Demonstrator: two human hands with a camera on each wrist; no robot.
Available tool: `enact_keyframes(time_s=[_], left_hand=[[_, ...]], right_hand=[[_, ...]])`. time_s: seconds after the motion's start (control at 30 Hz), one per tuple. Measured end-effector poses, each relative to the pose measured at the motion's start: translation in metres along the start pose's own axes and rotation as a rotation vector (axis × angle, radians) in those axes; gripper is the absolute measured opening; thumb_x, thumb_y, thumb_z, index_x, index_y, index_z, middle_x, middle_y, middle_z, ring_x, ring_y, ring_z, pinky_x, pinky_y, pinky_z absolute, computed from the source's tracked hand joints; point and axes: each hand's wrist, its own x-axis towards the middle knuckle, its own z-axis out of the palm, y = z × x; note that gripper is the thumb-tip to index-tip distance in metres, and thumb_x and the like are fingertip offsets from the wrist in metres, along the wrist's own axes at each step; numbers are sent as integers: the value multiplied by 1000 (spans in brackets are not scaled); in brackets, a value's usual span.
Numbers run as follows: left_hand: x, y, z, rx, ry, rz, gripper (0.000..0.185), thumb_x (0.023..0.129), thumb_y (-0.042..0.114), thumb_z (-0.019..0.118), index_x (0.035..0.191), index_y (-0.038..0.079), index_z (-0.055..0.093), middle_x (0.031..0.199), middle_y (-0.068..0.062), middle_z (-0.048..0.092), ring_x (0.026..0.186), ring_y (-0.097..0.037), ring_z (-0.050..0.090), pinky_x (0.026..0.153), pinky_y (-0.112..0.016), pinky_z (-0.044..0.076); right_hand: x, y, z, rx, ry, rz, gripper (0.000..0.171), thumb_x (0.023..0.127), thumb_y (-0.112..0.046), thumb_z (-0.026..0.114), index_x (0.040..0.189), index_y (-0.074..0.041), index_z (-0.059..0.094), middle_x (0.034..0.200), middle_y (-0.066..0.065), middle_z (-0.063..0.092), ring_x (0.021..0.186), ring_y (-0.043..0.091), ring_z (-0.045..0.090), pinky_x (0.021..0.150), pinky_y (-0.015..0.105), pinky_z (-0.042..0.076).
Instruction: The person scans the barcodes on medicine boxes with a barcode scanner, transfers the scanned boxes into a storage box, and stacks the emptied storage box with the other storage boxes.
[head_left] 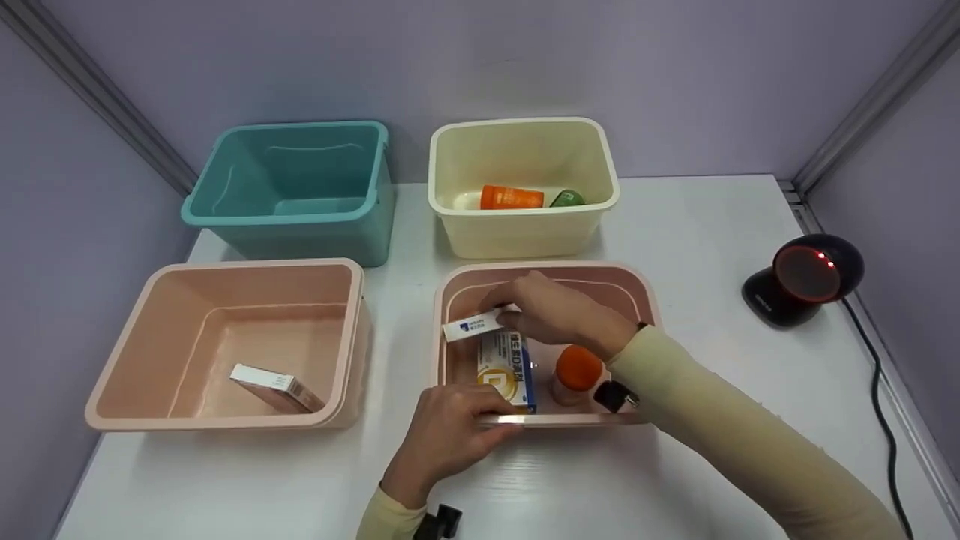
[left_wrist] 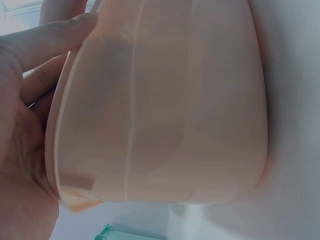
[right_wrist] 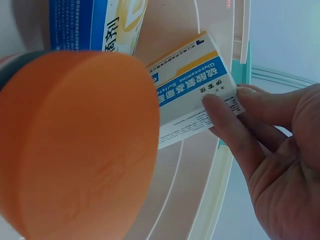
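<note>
My right hand (head_left: 551, 309) pinches one end of a white medicine box (right_wrist: 192, 92) with a blue and yellow band, held tilted inside the right pink bin (head_left: 646, 296). Fingers and thumb sit on opposite sides of the box end in the right wrist view. My left hand (head_left: 454, 429) grips the front rim of this bin, thumb outside along the wall (left_wrist: 165, 110). In the bin, a blue, white and yellow medicine box (head_left: 504, 369) lies below the held box. Beside it stands a bottle with an orange cap (head_left: 578, 367), which fills much of the right wrist view.
A second pink bin (head_left: 217, 270) on the left holds a white box (head_left: 277, 388). Behind stand a teal bin (head_left: 300, 241) and a cream bin (head_left: 517, 236) with an orange bottle (head_left: 511, 197) and a green item (head_left: 568, 199). A black scanner (head_left: 806, 277) with a cable is at right.
</note>
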Motion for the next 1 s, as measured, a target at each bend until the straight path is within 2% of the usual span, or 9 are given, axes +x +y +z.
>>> enact_keyframes(time_s=[0.13, 0.23, 0.43, 0.53, 0.6, 0.77, 0.9, 1.0], left_hand=[[0, 0, 0, 8, 7, -2, 6, 81, 30, 81, 84, 26, 78, 80, 18, 67, 74, 3, 61, 64, -23, 49], [0, 0, 0, 4, 1, -10, 7, 81, 30, 81, 85, 25, 78, 81, 18, 67, 76, 2, 61, 66, -24, 49], [0, 0, 0, -4, -15, -22, 8, 83, 32, 80, 87, 25, 79, 84, 17, 69, 79, 1, 62, 69, -26, 50], [0, 0, 0, -8, -16, -21, 8, 82, 31, 80, 87, 24, 79, 84, 16, 69, 79, 1, 63, 69, -26, 50], [0, 0, 0, -9, -16, -19, 8, 82, 31, 80, 87, 24, 78, 84, 16, 69, 79, 1, 62, 69, -26, 50], [0, 1, -1, -1, -19, -22, 11, 81, 33, 81, 87, 24, 79, 84, 16, 69, 79, 2, 62, 68, -25, 50], [0, 2, -2, -4, -22, -33, 11, 81, 33, 81, 88, 24, 79, 83, 16, 68, 78, 3, 61, 68, -25, 50], [0, 2, -1, -10, -18, -34, 10, 80, 32, 81, 87, 24, 79, 82, 17, 68, 77, 4, 61, 67, -23, 50]], right_hand=[[0, 3, 1, 23, 7, -54, 32, 90, -2, 68, 118, -17, 72, 104, -6, 70, 84, 11, 61, 79, 28, 51], [1, 4, 1, 73, -5, -99, 38, 89, -1, 70, 121, -21, 71, 105, -9, 69, 89, 12, 63, 82, 28, 51], [1, 4, 0, 4, 41, -88, 32, 89, -15, 74, 119, -26, 71, 101, -15, 69, 89, 9, 62, 85, 23, 48], [1, 4, -3, 6, 50, -102, 36, 90, -12, 72, 123, -26, 68, 106, -13, 69, 95, 7, 61, 90, 23, 46], [1, 5, -6, 11, 59, -89, 37, 91, -6, 70, 123, -23, 68, 106, -10, 69, 94, 8, 60, 91, 26, 45], [-4, 1, -17, 13, 81, 12, 31, 90, 0, 64, 118, -13, 68, 99, -4, 65, 85, 16, 58, 83, 30, 49], [-10, -1, -27, 72, 92, 60, 30, 92, -3, 62, 121, -9, 66, 105, -2, 65, 92, 19, 60, 86, 33, 50], [-15, -1, -34, 130, 119, 57, 32, 92, -2, 63, 123, -8, 65, 110, -1, 64, 97, 19, 61, 89, 35, 49]])
